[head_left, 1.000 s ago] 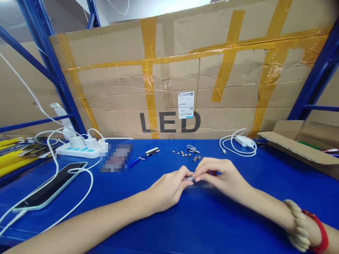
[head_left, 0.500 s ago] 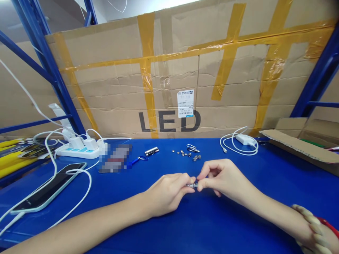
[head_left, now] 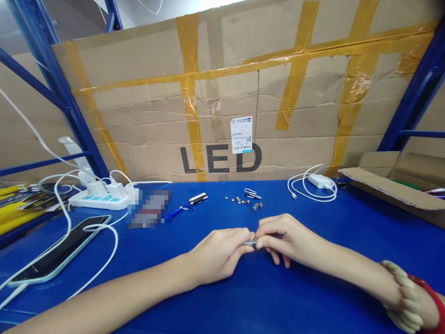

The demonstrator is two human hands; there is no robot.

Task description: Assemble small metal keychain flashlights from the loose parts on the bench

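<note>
My left hand (head_left: 225, 253) pinches a small silver metal piece (head_left: 250, 242) between thumb and index finger. Most of that piece is hidden by the fingers, so its exact kind does not show. At its right end, the thumb and index finger of my right hand (head_left: 283, 236) close on the tip, the lower fingers hanging loosely curled. Beyond the hands lie several button cells (head_left: 238, 200), a cluster of small metal parts (head_left: 257, 206) and silver clips (head_left: 251, 192). Farther left are silver metal tubes (head_left: 198, 199) and a blue keychain piece with a carabiner (head_left: 179, 210).
On the left are a phone (head_left: 59, 253) with a white cable, a power strip (head_left: 100, 199) and a blurred flat item (head_left: 149, 209). A white charger (head_left: 320, 181) lies back right near an open cardboard box (head_left: 385, 188). A large carton (head_left: 156, 120) stands behind the blue table (head_left: 278, 301).
My right hand has shifted slightly left and turned, its fingertips now closed on the piece's end. My left hand keeps its pinch. The whole view has moved slightly.
</note>
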